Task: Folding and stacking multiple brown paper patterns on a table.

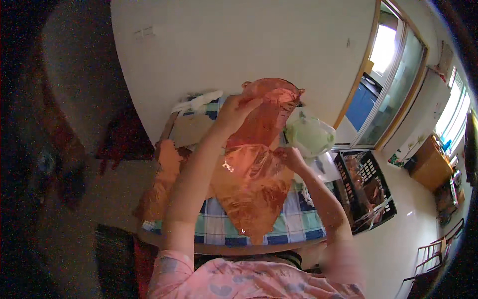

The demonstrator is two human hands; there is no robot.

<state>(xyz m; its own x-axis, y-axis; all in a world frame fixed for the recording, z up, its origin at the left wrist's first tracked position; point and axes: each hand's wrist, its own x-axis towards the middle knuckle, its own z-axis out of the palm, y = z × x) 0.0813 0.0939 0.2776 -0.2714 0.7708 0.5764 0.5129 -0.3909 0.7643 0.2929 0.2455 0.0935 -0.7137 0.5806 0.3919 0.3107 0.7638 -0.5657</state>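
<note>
The left hand [240, 110] grips the foil [256, 199] at its upper left; the right hand [291, 158] pinches its right edge, the 2 probably keeping it spread above the cloth [211, 226] on the desk [224, 247].

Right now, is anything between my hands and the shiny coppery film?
Nothing visible: your left hand and right hand both appear to touch the shiny coppery film. The pale green object lies right of it.
</note>
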